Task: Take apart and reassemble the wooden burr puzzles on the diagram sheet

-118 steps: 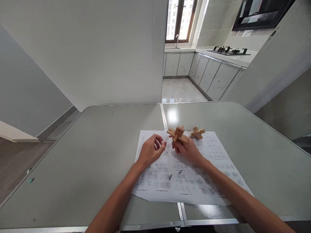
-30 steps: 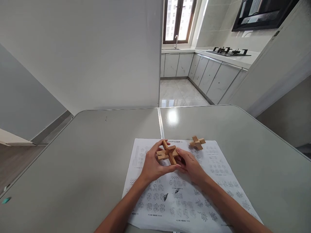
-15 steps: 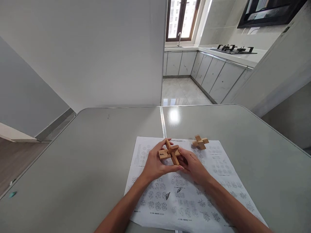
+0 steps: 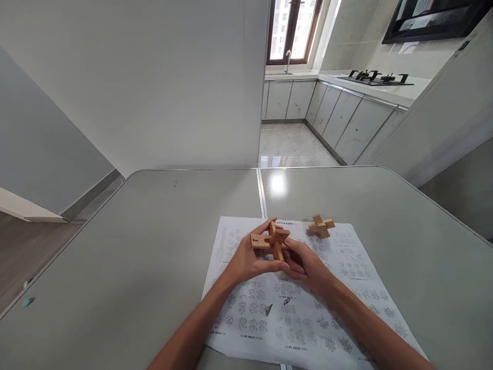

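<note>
Wooden cross puzzle (image 4: pixel 271 242): interlocked pale sticks, one long bar lying roughly level with a dark squiggle mark on its left end face, shorter bars crossing it upright and at a slant. Held between both sets of fingertips, lifted just clear of what lies below.

Left hand (image 4: pixel 246 262): closed on the puzzle's left half. Fingers (image 4: pixel 257 229) curled over the top of the long bar, thumb stretched along underneath and toward the crossing. Probably pinched this way to keep the long bar from sliding out of the joint.

Right hand (image 4: pixel 308 264): closed on the right half, fingers (image 4: pixel 295 247) bunched against the crossing from the right and below, palm turned partly inward. Fingertips of the two hands nearly meeting under the puzzle, likely so that every stick is braced from two sides at once.

Printed sheet (image 4: pixel 346 267): white paper with rows of small grey puzzle diagrams, flat directly beneath both hands and wrists, print facing up and readable past the fingers.

Smaller wooden cross (image 4: pixel 321 226): resting on the sheet's far right corner, beyond and to the right of the right fingertips, apart from them and untouched.

Table (image 4: pixel 134 246): grey glossy top with a metal seam running away from the fingers. Small teal scrap (image 4: pixel 27 302) at the left edge, well away from the left hand.
</note>
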Tool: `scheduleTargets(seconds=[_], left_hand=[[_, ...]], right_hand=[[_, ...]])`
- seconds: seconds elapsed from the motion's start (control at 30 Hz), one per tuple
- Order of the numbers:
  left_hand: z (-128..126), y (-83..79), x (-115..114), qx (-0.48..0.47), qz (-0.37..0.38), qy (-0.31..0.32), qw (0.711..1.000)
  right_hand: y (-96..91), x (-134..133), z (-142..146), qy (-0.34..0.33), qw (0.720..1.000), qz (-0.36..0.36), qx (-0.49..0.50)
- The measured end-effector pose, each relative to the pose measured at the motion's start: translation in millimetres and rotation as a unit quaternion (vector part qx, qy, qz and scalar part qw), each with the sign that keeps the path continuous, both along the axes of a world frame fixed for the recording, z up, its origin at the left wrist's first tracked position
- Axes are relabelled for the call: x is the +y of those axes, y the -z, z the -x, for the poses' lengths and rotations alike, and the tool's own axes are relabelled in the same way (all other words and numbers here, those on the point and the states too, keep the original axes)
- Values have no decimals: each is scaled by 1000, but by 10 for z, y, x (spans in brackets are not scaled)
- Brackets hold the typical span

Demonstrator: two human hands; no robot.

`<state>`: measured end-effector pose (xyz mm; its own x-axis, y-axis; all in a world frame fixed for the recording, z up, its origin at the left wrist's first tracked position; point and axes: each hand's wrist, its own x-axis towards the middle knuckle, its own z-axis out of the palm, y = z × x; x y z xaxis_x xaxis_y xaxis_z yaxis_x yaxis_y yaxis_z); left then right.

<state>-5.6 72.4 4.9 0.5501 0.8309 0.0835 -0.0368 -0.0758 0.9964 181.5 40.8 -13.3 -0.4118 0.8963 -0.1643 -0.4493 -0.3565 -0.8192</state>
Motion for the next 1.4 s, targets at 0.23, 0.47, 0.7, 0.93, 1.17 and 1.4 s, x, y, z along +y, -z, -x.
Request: scheduleTargets(seconds=[0.23,0.47,0.7,0.93,1.17,1.4], left_hand=[[-99,91,-23,-4,36,-93,995],[-114,28,-34,27,17,-120,992],[-114,-17,-71,31,-16,-160,987],[-103,50,-66,24,-19,-154,988],[-102,33,-39,-10,30,-127,991],[-91,9,-5,-22,29,-114,993]], right_hand=[[17,23,-23,29,1000,5,1],[28,28,-33,15,1000,0,13],[56,42,-51,-14,1000,1,25],[60,46,-61,-34,997,39,62],[55,48,-59,-30,995,61,69],[22,50,-30,-23,993,60,98]])
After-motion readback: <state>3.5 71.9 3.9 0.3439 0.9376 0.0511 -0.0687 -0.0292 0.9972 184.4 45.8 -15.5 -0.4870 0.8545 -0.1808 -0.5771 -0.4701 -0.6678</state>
